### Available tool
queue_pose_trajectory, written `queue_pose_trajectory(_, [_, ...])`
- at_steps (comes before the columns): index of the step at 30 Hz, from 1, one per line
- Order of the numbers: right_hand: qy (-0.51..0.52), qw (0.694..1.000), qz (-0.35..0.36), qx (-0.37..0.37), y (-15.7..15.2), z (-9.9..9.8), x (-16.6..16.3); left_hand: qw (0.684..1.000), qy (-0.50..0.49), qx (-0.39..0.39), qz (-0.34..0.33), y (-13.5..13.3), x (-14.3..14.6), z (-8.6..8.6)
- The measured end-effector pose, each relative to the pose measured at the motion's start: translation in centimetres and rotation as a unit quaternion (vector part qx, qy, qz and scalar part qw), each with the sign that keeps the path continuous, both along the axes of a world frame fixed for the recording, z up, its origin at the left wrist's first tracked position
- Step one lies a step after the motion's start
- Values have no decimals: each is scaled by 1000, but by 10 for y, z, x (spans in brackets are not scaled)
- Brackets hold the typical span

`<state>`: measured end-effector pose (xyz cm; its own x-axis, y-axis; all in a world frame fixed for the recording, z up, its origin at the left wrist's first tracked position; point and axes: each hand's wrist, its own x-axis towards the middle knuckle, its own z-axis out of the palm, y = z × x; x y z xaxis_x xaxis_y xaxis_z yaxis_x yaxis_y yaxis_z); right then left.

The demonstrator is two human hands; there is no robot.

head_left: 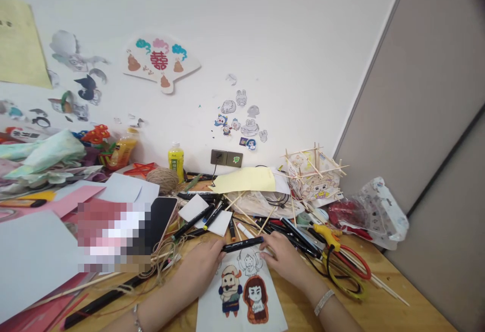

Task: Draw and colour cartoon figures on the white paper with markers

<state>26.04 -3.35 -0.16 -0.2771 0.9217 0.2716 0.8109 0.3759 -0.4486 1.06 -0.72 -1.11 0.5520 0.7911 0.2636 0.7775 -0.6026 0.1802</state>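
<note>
Above a sheet of white paper (242, 319), a black marker pen (243, 244) lies level between my two hands. My left hand (204, 264) has its fingers closed on the pen's left end. At the other end, my right hand (282, 256) grips the pen with thumb and fingertips. Two coloured cartoon figures show on the paper: a horned one (230, 291) and a long-haired one (256, 299). Over them is an uncoloured line drawing (249, 262), partly covered by the pen and right hand.
Several more markers (299, 238) and thin wooden sticks (242, 228) lie behind my hands. A phone (162, 221), twine ball (164, 179) and paper sheets are at left. Yellow-handled scissors (328, 236), a stick-and-paper frame (312, 175) and plastic packaging (379, 213) are at right. Yellow bottle (176, 161) stands near the wall.
</note>
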Motion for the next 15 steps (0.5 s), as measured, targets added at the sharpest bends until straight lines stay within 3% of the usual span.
queue_pose_trajectory(3, [-33,999,-15,17,3,-2,3,1000,0,-14,8,-1,1,2])
queue_pose_trajectory(8, [-2,999,-2,41,5,-8,1,999,-23,-30,3,-3,0,6])
queue_pose_trajectory(15, [179,981,66,27,-3,-11,-6,993,-108,-35,-34,-3,0,-4])
